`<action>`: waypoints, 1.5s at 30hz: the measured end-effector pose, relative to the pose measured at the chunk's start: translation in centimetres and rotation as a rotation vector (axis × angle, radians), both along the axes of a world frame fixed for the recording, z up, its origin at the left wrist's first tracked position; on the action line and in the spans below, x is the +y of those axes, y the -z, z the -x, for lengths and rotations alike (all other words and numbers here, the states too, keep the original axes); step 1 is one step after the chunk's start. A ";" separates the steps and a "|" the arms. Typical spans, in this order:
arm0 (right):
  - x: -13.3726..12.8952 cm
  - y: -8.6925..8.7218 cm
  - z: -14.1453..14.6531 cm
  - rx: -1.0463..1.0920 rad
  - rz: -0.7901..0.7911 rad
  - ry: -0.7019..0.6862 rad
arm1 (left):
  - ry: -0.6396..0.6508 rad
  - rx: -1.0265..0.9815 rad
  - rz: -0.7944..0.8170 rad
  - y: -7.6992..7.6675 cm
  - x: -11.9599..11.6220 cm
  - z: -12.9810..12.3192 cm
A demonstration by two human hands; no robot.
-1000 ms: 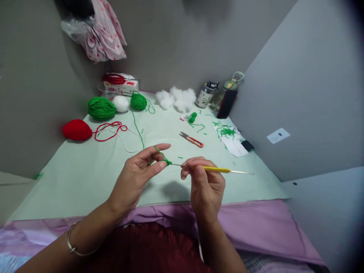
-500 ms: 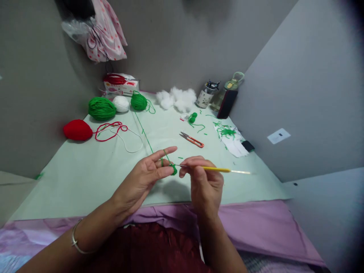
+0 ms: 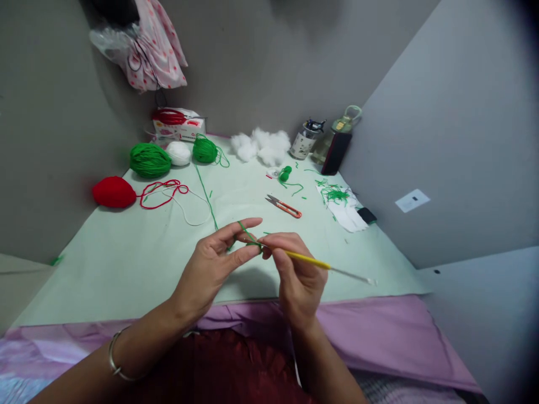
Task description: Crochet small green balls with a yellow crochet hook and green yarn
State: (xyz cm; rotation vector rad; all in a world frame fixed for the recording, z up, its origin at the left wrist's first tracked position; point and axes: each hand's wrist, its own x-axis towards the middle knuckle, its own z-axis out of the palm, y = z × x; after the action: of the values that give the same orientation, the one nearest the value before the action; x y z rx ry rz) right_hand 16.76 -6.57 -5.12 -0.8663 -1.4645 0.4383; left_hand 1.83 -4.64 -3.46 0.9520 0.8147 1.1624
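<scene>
My left hand point(image 3: 214, 258) pinches a small green crochet piece point(image 3: 260, 249), mostly hidden behind the thumb and fingertips. Green yarn point(image 3: 206, 193) runs from the green ball point(image 3: 205, 150) at the back, down to my left hand and over its raised index finger. In my right hand point(image 3: 301, 275) is a crochet hook point(image 3: 309, 258) with a yellow grip, held like a pen. Its tip meets the green piece at my left fingertips, while the metal tail slants down to the right. Both hands are close together above the table's front part.
Thread snips point(image 3: 284, 206) lie beyond my hands. Farther left are a red yarn ball point(image 3: 114, 192), a larger green ball point(image 3: 150, 160) and a white one point(image 3: 179, 153). White stuffing point(image 3: 261, 147), a pen holder point(image 3: 304, 140), a bottle point(image 3: 337, 134), a phone point(image 3: 337, 153) and green scraps point(image 3: 336, 194) stand or lie behind.
The hook has tilted, its tail end swinging downward, and my right hand has shifted slightly left toward my left fingertips. The green piece is now more hidden, and the yarn from the ball hangs slacker.
</scene>
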 end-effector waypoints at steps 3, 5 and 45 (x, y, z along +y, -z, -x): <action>-0.2 0.3 0.0 -0.230 -0.163 0.152 | 0.058 -0.162 0.147 0.0 0.3 -0.1; -0.1 0.2 -0.3 -0.223 -0.171 0.162 | 0.141 -0.254 0.265 0.1 0.6 0.1; 0.2 -1.3 -1.3 0.265 0.134 -0.142 | 0.048 0.146 -0.070 -0.9 0.1 1.2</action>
State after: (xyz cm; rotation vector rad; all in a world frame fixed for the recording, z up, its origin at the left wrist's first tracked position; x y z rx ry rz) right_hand 18.04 -6.34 -3.86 -0.7788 -1.2659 0.7362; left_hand 0.67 -4.59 -2.55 1.1181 0.8675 1.0955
